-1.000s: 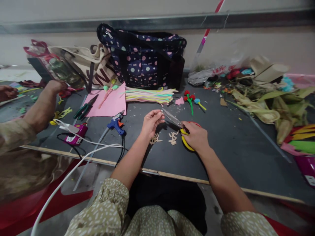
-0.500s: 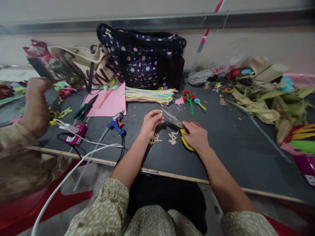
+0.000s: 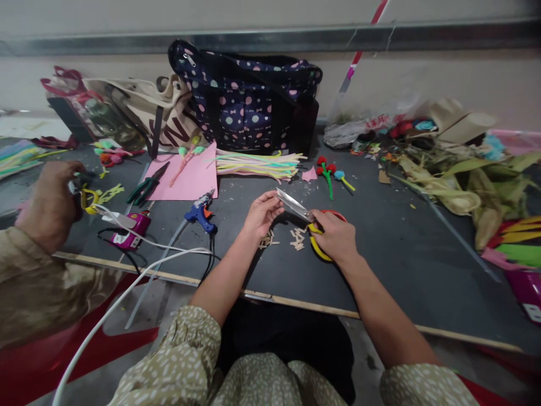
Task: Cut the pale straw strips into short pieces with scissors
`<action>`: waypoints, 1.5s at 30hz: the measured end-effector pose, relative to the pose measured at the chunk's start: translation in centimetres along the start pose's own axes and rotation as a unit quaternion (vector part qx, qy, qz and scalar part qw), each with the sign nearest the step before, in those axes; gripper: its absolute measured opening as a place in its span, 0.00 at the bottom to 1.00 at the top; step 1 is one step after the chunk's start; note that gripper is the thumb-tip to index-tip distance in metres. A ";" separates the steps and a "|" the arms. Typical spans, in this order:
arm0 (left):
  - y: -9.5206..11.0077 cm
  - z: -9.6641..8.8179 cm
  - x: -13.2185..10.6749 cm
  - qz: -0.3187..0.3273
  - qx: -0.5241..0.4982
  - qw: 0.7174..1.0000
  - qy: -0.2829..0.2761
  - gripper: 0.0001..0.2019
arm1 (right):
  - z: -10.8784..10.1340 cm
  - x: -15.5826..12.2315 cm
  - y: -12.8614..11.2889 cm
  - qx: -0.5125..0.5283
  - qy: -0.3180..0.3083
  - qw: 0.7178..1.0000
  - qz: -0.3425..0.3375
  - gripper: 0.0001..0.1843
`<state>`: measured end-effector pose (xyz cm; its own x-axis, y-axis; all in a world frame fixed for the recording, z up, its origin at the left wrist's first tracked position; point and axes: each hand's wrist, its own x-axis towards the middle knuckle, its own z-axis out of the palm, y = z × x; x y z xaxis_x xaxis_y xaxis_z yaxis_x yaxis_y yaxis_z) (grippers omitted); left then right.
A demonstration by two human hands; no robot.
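My right hand (image 3: 336,237) grips the yellow and red handles of a pair of scissors (image 3: 304,217), blades pointing up-left over the dark board (image 3: 401,248). My left hand (image 3: 262,213) is pinched at the blade tips, fingers closed on something small that I cannot make out. Several short tan cut pieces (image 3: 296,238) lie on the board just below both hands.
A blue glue gun (image 3: 200,211), pink paper (image 3: 186,175), a bundle of pastel strips (image 3: 256,163), green pliers (image 3: 146,186) and pompom flowers (image 3: 327,169) lie behind. Bags (image 3: 245,101) stand at the back. Dried husks (image 3: 456,180) pile right. Another person's hand (image 3: 53,200) holds something at left.
My hands and scissors have barely shifted. The other person's hand at left came down from the bags toward the board's near left edge.
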<state>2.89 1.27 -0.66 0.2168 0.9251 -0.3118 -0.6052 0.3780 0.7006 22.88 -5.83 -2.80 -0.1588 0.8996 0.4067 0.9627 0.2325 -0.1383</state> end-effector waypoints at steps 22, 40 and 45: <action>-0.2 -0.3 0.1 0.011 -0.022 1.000 0.006 0.12 | 0.2 -0.1 0.1 -0.030 0.019 0.999 -0.009 0.18; -0.1 0.1 -0.1 0.004 -0.008 1.000 0.016 0.10 | 0.2 -0.3 0.0 -0.020 -0.009 1.000 -0.003 0.18; -0.3 -0.1 0.0 0.007 -0.017 1.000 0.006 0.11 | 0.4 -0.4 0.0 -0.019 0.001 1.000 -0.007 0.18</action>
<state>2.98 1.18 -0.90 0.1981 0.9300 -0.3097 -0.6338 0.3625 0.6832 22.90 -6.03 -3.28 -0.1724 0.8957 0.4098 0.9681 0.2308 -0.0972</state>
